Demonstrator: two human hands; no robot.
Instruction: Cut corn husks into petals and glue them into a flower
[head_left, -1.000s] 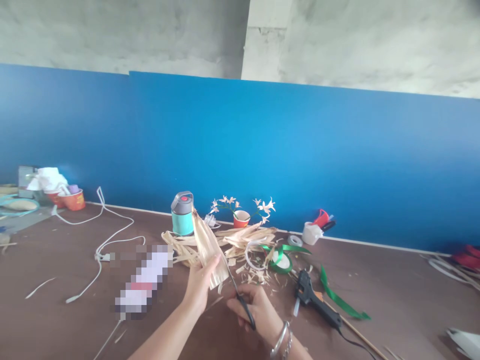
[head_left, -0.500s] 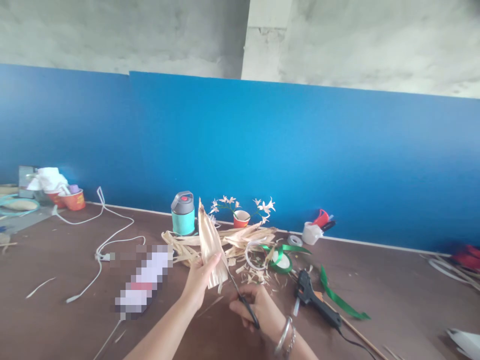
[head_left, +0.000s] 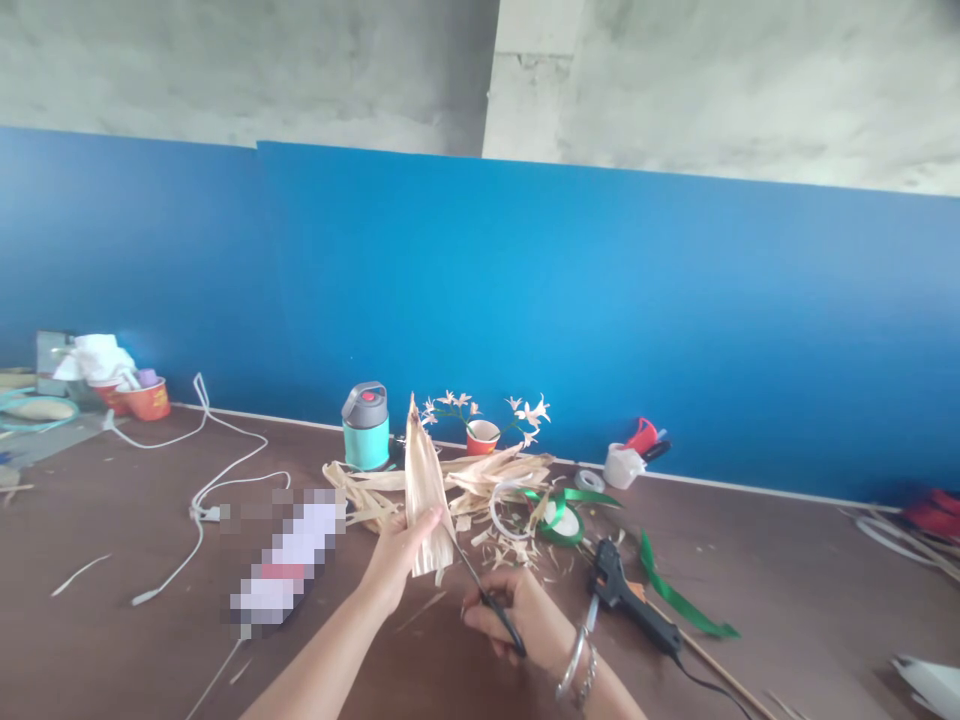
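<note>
My left hand [head_left: 396, 556] pinches a pale dried corn husk [head_left: 424, 487] and holds it upright above the brown table [head_left: 787, 590]. My right hand [head_left: 516, 618] grips black-handled scissors [head_left: 487, 600], whose blades point up and left and meet the husk's lower right edge. A bracelet sits on my right wrist. Behind the husk lies a pile of more dried husks [head_left: 480, 475] with small cut scraps scattered around it.
A black glue gun [head_left: 626, 598] and green ribbon [head_left: 675, 595] lie right of my hands. At the back stand a teal bottle [head_left: 366, 428], a red cup with small flowers [head_left: 482, 436], a tape roll [head_left: 590, 481] and a white cup [head_left: 622, 466]. White cables [head_left: 202, 490] trail left.
The husk has swung more upright, its tip shifting right. My right hand with the scissors has slid slightly right and down along the husk's edge.
</note>
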